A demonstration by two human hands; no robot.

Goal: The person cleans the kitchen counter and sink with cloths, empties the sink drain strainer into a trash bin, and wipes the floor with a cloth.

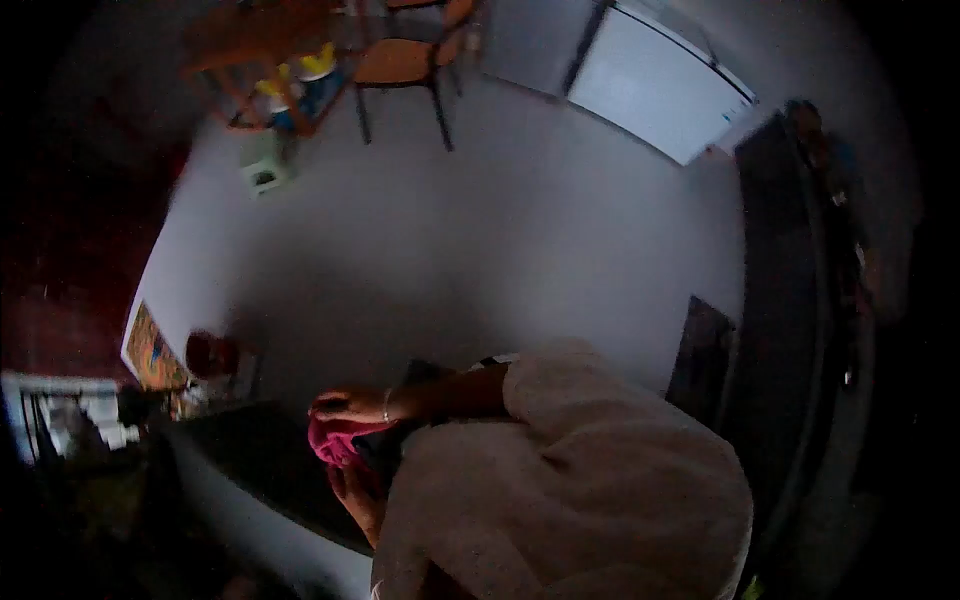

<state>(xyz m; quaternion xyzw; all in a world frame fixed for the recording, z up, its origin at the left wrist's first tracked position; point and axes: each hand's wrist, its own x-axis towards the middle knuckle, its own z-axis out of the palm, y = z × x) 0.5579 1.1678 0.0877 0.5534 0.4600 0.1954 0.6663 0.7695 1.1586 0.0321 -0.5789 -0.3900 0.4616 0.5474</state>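
A bright pink cloth [335,442] is bunched between my two hands, beside the edge of a dark countertop [270,465]. My right hand [352,404], with a bracelet at the wrist, reaches across from my beige-sleeved arm and has its fingers closed over the top of the cloth. Below it, my left hand [357,497] grips the lower part of the same cloth; its fingers are dim and partly hidden. The cloth's exact shape is hard to make out in the low light.
Pale floor [480,220] spreads in front. A wooden chair [395,62], a wooden table [250,45] and a pale green stool [263,165] stand at the far side. A white door-like panel [650,85] and a dark cabinet [785,230] line the right. A reddish container [212,355] sits at left.
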